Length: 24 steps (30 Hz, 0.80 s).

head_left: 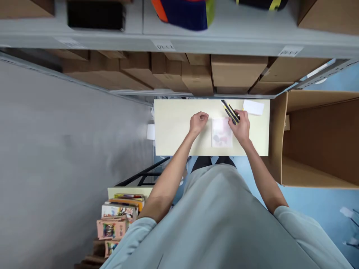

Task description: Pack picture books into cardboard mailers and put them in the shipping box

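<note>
My right hand (241,126) grips a black and yellow utility knife (229,110), its tip pointing to the far left. Just below the knife, a thin, pale pinkish booklet-like item (221,137) lies flat on the cream tabletop (174,130); a faint print shows on its cover. To the left of this item, my left hand (198,121) hovers over the table with its fingers curled together. What those fingers hold, if anything, is too small to make out. A white paper or label stack (253,107) rests near the table's far right corner.
Across the far side runs a grey metal shelf (179,43) packed with cardboard boxes (238,71). An open carton (319,138) stands against the table's right end. Lower left, stacked colourful books (112,228) sit beside a black metal frame (143,175). A grey wall (70,149) borders the left.
</note>
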Each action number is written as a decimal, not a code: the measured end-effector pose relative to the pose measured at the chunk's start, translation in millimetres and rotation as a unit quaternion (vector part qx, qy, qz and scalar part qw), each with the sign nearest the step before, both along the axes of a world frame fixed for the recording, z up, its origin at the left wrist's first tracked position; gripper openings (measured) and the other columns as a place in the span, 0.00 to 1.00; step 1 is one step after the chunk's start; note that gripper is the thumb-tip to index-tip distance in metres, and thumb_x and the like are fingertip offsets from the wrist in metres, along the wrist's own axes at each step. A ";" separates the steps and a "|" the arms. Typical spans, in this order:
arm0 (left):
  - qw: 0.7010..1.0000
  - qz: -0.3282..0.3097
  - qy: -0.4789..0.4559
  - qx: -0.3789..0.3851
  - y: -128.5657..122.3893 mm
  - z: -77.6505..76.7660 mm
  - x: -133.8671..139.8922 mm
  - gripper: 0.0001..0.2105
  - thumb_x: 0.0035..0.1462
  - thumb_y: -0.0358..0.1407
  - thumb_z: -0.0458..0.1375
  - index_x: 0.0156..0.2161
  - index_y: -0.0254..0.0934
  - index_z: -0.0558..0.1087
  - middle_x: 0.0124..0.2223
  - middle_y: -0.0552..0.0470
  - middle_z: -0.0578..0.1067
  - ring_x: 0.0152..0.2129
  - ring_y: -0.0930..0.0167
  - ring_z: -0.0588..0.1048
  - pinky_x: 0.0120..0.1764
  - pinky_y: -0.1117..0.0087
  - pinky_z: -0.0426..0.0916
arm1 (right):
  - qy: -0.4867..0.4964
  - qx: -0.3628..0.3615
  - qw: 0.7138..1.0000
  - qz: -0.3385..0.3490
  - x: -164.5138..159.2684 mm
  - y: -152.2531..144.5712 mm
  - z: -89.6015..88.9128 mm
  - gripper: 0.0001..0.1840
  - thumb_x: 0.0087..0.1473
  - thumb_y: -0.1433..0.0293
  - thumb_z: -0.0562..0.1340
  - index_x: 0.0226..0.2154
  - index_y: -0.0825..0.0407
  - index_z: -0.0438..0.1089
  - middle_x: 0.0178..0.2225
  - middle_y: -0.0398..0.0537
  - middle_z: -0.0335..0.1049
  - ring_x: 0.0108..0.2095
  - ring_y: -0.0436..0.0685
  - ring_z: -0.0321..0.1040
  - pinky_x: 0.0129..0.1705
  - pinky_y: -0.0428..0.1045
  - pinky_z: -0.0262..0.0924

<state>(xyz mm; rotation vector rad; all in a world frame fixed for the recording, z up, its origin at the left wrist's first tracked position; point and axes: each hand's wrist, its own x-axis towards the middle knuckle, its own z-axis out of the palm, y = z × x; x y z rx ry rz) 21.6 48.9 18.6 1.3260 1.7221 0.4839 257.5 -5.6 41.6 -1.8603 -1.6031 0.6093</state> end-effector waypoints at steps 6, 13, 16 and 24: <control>0.995 -0.016 0.046 -0.089 -21.0 -60.3 -23.5 0.08 0.57 0.28 0.63 0.36 0.42 0.85 0.40 0.52 0.87 0.39 0.66 0.83 0.50 0.67 0.76 | 0.001 -0.131 0.990 -0.046 -49.2 -68.3 -67.6 0.21 0.61 0.67 0.63 0.56 0.51 0.72 0.52 0.57 0.72 0.52 0.64 0.76 0.55 0.58 0.76; 0.995 -0.048 0.030 -0.079 -12.1 -97.4 -43.7 0.10 0.56 0.28 0.64 0.38 0.42 0.87 0.42 0.51 0.88 0.39 0.65 0.83 0.50 0.67 0.76 | 0.048 -0.165 0.982 -0.079 -89.5 -83.6 -96.9 0.22 0.63 0.64 0.62 0.58 0.51 0.70 0.54 0.57 0.79 0.52 0.64 0.78 0.56 0.58 0.74; 0.996 -0.055 0.016 -0.070 -9.9 -102.9 -48.3 0.11 0.56 0.27 0.63 0.38 0.42 0.87 0.41 0.51 0.88 0.38 0.65 0.83 0.49 0.67 0.76 | 0.056 -0.171 0.979 -0.096 -101.2 -83.4 -102.1 0.22 0.62 0.65 0.62 0.58 0.51 0.70 0.54 0.58 0.79 0.52 0.64 0.78 0.57 0.59 0.74; 0.994 -0.046 -0.058 -0.083 -4.4 -113.9 -58.2 0.06 0.60 0.37 0.67 0.37 0.38 0.85 0.43 0.49 0.88 0.41 0.65 0.83 0.49 0.68 0.76 | -0.005 -0.172 0.981 -0.084 -119.6 -72.0 -97.9 0.25 0.64 0.66 0.60 0.62 0.52 0.68 0.58 0.60 0.76 0.55 0.67 0.77 0.56 0.59 0.75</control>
